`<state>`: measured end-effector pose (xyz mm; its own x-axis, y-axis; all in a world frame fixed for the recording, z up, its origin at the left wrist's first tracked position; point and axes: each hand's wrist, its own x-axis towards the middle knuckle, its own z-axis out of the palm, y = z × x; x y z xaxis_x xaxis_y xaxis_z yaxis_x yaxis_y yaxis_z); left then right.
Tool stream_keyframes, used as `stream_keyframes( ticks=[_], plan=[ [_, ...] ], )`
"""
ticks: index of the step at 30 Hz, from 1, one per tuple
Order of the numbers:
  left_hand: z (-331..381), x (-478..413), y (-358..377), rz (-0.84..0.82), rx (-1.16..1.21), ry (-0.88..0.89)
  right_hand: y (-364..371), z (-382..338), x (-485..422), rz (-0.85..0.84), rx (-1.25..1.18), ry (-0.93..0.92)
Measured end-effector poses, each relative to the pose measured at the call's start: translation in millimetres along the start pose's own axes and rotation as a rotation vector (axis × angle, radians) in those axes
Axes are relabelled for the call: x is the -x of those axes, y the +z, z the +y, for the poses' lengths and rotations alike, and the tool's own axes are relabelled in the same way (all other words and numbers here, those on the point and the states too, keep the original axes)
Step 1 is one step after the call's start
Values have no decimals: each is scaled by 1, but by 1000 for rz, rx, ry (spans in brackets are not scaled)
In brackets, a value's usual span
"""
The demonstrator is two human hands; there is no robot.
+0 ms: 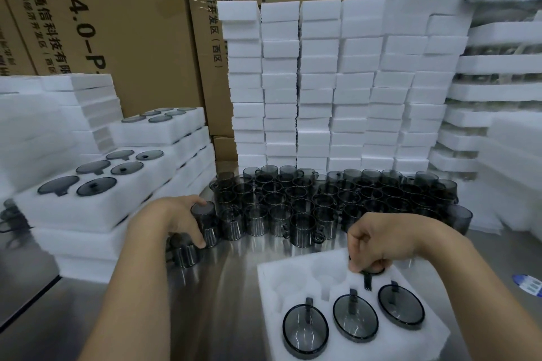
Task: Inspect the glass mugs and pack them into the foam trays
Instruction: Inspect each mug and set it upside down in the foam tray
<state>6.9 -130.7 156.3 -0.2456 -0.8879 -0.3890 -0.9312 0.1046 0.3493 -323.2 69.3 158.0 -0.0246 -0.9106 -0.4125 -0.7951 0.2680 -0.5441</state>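
A white foam tray (pixel 296 269) lies on the steel table at the lower right, with three smoky grey glass mugs (pixel 355 316) seated in its near row. My right hand (pixel 378 243) grips a fourth mug (pixel 370 275) that sits partly in a back-row pocket; its body is mostly hidden under my fingers. My left hand (pixel 179 220) curls round the top of an upturned mug (pixel 206 221) at the left end of a big cluster of loose mugs (pixel 308 199). Another loose mug (pixel 184 252) stands just below that hand.
Filled foam trays (pixel 96 208) are stacked at the left. Tall columns of foam blocks (pixel 322 82) rise behind the mugs, with cardboard boxes (pixel 117 23) behind them. More foam layers (pixel 498 97) stand at the right. A blue-and-white label (pixel 528 284) lies on the table (pixel 228 287).
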Motion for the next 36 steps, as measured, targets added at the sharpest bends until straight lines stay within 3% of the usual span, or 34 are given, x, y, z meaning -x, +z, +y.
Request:
stream_keyframes(
  ticks=[4,7,9,13,15,19,22,26,36],
  plan=[
    [-2,14,-10,28,-33,3,0,-2,1,6,17,29],
    [1,45,-34,158,43,64,-2,-9,7,55,164,42],
    [11,72,-46,288,109,200,-3,-20,13,208,192,-85],
    [58,132,-41,468,356,598,-1,-57,35,705,-143,-551],
    [83,154,-29,560,424,741,1,-73,48,863,-132,-728],
    [121,179,-2,658,606,941,8,-90,64,1105,74,-827],
    [132,188,7,767,595,1075,7,-94,72,1262,110,-873],
    [132,186,6,771,539,1284,0,-89,84,1338,-27,-1000],
    [137,172,9,902,583,1369,-4,-87,91,1312,-47,-1060]
  ],
)
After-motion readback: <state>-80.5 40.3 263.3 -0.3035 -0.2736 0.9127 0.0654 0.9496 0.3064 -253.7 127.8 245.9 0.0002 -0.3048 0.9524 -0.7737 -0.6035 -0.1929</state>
